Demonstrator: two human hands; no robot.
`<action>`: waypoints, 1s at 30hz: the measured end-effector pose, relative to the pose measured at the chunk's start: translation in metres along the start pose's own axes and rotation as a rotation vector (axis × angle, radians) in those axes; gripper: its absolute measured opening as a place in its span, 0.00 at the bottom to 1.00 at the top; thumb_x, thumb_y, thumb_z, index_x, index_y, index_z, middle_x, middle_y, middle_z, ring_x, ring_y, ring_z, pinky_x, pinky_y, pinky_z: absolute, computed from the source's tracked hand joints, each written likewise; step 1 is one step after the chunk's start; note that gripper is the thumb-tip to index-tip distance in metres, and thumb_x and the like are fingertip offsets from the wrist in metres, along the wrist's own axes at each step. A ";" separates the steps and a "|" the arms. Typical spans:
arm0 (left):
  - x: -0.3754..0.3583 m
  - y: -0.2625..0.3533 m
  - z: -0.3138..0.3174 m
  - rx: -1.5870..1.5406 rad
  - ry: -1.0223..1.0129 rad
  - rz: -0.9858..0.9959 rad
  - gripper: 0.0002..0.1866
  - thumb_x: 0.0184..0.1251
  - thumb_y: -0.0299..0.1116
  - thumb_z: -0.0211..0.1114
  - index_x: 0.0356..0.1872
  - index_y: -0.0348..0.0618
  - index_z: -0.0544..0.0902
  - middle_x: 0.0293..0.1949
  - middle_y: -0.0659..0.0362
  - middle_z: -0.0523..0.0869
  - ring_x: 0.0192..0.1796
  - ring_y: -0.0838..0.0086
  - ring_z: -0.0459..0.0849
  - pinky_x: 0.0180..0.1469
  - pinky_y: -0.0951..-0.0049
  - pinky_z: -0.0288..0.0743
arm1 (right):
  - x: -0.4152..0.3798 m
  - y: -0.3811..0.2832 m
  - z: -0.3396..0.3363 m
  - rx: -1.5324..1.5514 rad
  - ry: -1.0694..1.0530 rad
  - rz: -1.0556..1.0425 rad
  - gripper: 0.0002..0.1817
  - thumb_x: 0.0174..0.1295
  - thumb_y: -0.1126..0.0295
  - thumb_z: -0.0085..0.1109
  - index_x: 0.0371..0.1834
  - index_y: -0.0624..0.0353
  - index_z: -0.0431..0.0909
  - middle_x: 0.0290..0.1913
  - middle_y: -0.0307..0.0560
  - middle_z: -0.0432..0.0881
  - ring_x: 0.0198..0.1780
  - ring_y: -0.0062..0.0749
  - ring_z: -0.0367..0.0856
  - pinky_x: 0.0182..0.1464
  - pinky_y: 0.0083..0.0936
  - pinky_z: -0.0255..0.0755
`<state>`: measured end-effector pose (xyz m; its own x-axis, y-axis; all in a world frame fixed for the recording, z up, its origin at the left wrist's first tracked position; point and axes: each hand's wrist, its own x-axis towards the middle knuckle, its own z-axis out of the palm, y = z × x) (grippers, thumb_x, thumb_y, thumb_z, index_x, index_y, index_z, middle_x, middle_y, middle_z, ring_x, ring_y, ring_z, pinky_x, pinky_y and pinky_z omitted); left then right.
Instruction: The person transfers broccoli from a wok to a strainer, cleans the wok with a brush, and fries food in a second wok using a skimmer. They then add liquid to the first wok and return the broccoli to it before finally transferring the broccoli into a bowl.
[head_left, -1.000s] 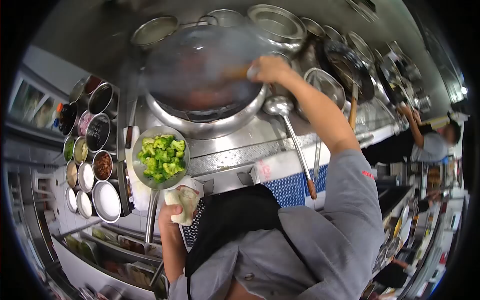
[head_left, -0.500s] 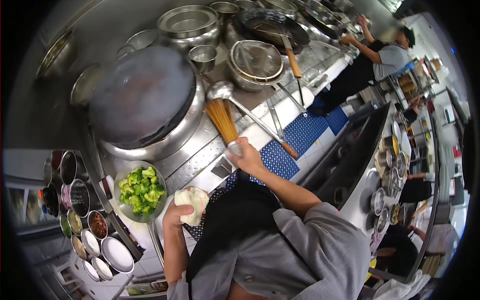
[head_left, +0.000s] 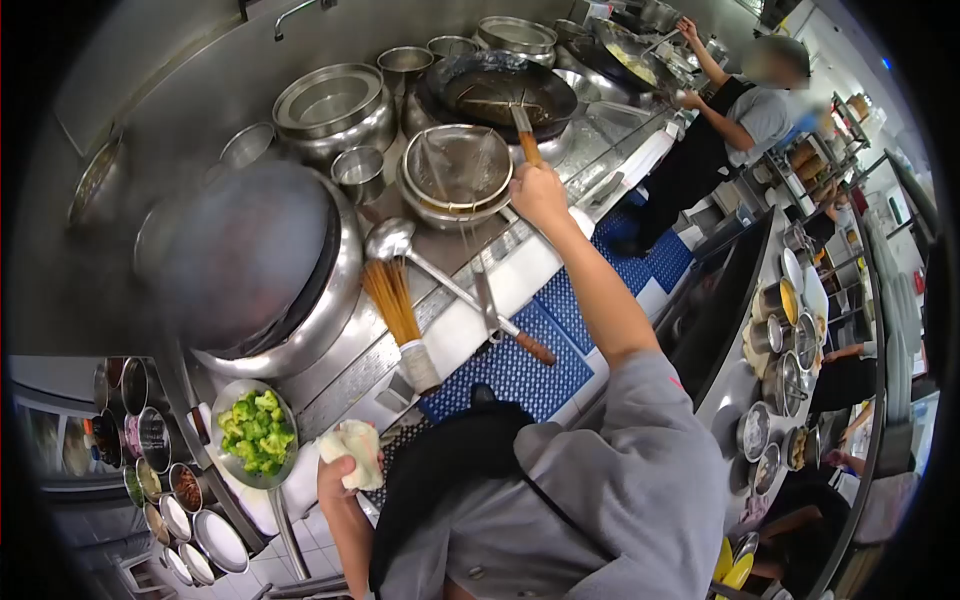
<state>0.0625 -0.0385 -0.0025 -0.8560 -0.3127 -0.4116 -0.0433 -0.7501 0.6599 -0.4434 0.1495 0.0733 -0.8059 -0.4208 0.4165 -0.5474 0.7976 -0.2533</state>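
While left hand (head_left: 340, 468) grips cloth (head_left: 353, 452), right hand (head_left: 538, 190) outstretched

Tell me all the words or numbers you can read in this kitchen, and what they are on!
No words or numbers can be read here.
The small red mark on the grey sleeve is too tiny and blurred to read.
The steel wok, the strainer, the ladle and the dish of broccoli show no writing.
The seasoning pots carry no labels that show.
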 end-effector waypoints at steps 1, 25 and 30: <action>0.000 -0.003 0.008 0.007 0.016 0.011 0.47 0.32 0.39 0.82 0.58 0.29 0.71 0.43 0.47 0.84 0.33 0.57 0.88 0.31 0.61 0.86 | 0.008 0.021 0.019 -0.042 -0.018 0.079 0.22 0.57 0.65 0.63 0.52 0.67 0.75 0.46 0.71 0.81 0.47 0.64 0.82 0.51 0.46 0.78; 0.035 -0.023 0.112 0.113 0.185 0.082 0.47 0.32 0.42 0.82 0.57 0.30 0.71 0.42 0.45 0.83 0.32 0.56 0.87 0.31 0.60 0.86 | 0.188 0.154 0.058 1.716 -0.488 1.048 0.09 0.58 0.82 0.50 0.42 0.66 0.68 0.34 0.55 0.76 0.21 0.32 0.73 0.20 0.25 0.74; 0.030 -0.026 0.113 0.089 0.207 0.135 0.46 0.32 0.40 0.82 0.57 0.30 0.71 0.43 0.45 0.83 0.33 0.55 0.87 0.30 0.59 0.86 | 0.172 0.154 0.052 1.588 -0.470 0.952 0.08 0.62 0.79 0.50 0.42 0.68 0.66 0.30 0.49 0.77 0.21 0.25 0.74 0.20 0.18 0.76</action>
<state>-0.0204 0.0370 0.0387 -0.7339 -0.5257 -0.4302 0.0107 -0.6421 0.7665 -0.6780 0.1773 0.0610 -0.7589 -0.4291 -0.4899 0.5966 -0.1562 -0.7872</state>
